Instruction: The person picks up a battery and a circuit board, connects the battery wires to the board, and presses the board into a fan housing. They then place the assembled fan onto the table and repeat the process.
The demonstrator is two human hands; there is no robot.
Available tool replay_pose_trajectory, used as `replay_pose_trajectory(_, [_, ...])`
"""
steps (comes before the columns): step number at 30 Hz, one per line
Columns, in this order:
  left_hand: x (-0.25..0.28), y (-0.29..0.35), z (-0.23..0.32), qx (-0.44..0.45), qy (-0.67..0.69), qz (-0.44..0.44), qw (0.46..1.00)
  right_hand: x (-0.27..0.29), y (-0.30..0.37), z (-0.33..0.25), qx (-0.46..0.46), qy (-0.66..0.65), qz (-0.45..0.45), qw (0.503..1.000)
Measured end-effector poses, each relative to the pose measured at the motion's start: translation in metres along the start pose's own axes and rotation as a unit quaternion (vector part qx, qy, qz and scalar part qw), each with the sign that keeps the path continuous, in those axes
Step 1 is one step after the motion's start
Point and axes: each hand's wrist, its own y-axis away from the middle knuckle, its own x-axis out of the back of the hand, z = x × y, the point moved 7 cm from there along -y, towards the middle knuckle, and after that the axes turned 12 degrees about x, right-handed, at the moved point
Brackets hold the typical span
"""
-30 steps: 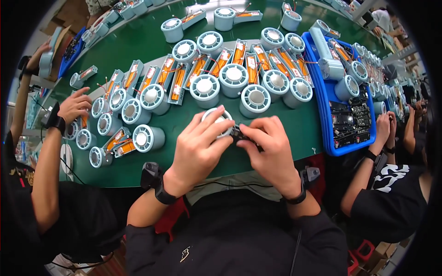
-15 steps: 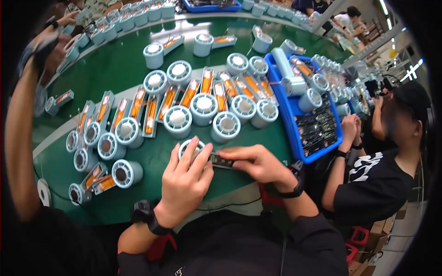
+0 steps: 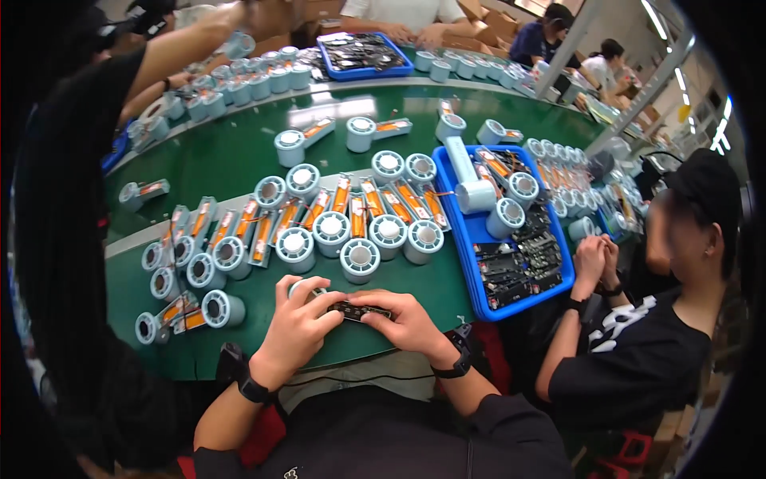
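Observation:
Near the front edge of the green table, my left hand [image 3: 291, 323] is wrapped round a light blue fan housing [image 3: 300, 289], mostly hidden by the fingers. A dark circuit board [image 3: 353, 311] lies along the housing's handle and points right. My right hand [image 3: 405, 319] pinches the board's right end between thumb and fingers. Just beyond my hands stand several round light blue fan housings [image 3: 360, 259], whose handles hold orange-wrapped batteries [image 3: 357, 214].
To the right, a blue tray [image 3: 523, 303] holds several dark circuit boards [image 3: 519, 271] and some fan housings [image 3: 507, 217]. A co-worker [image 3: 662, 327] sits close on the right; another person's arm [image 3: 187, 48] reaches across at the upper left. A second blue tray [image 3: 369, 73] stands at the back.
My view has shifted, showing more of the table's far side. My left fingers have curled round the housing, and the right hand has come closer to it. The person on the left has leaned over the table.

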Motion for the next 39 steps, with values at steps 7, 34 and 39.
replay_pose_trajectory(7, [0.092,-0.031,0.025,-0.027,-0.089,0.168,0.981,-0.004,0.005,-0.015,0.143,-0.158,0.137,0.967])
replay_pose_trajectory(34, [-0.026,-0.316,-0.278,0.133,-0.316,-0.106,0.933,-0.014,0.011,-0.006,0.11,0.047,0.062,0.991])
replay_pose_trajectory(39, [-0.051,-0.287,-0.176,0.043,-0.052,-0.253,0.965,-0.011,-0.001,-0.006,0.134,0.029,0.048,0.989])
